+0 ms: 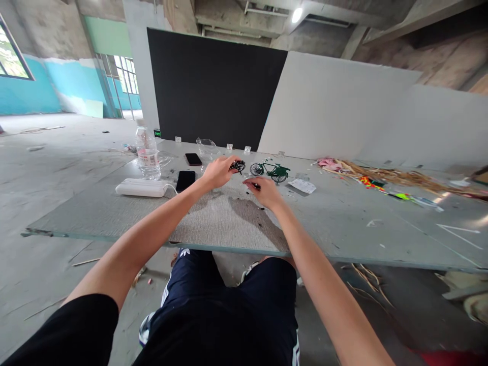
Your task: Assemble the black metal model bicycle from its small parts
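My left hand [220, 173] is closed on a small black model bicycle part [238, 166] that shows a spoked wheel; the rest of it is hidden by my fingers. Just to the right and nearer to me, my right hand [264, 190] is closed in a pinch over the table, with a small dark piece [256, 186] at its fingers, too small to name. Beyond my right hand stands a green model bicycle [280, 174], upright and apart from both hands. A folded white paper sheet [304, 186] lies right of it.
On the table [125, 218], left of my hands, are a water bottle [148, 155], a white power strip [142, 187] and two phones, one black [185, 181] and one farther back [193, 159]. Straw-like strips [396, 175] and colourful scraps lie at right. A black panel [213, 86] stands behind.
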`<state>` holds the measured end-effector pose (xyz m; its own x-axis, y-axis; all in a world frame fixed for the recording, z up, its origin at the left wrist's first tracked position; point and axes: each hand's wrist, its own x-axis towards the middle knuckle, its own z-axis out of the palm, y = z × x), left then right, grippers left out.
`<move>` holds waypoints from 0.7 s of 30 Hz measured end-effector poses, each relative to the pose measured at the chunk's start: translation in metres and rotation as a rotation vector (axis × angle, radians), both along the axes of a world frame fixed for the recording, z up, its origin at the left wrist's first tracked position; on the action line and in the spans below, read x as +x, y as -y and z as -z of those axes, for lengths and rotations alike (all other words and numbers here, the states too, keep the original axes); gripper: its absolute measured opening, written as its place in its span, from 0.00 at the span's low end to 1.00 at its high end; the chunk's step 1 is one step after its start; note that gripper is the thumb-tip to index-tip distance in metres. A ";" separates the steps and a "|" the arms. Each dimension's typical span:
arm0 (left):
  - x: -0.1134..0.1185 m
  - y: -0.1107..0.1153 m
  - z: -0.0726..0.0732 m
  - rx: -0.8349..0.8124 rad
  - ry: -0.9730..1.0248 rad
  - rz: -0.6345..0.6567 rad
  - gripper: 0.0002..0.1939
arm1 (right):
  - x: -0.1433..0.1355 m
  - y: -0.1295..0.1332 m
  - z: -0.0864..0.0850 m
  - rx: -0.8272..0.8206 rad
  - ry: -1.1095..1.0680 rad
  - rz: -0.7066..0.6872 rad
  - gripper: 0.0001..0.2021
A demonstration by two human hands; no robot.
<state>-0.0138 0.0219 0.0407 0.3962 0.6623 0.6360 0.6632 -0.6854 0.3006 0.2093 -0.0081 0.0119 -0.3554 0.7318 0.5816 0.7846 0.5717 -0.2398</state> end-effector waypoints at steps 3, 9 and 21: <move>0.003 -0.001 -0.002 -0.004 0.118 0.049 0.18 | -0.006 0.005 -0.004 0.106 -0.137 0.006 0.14; 0.009 0.001 -0.004 -0.065 0.295 0.087 0.18 | -0.014 0.012 -0.007 0.236 -0.274 -0.025 0.16; 0.017 0.010 -0.004 -0.166 0.359 0.046 0.20 | -0.014 0.014 -0.008 0.284 -0.296 -0.020 0.18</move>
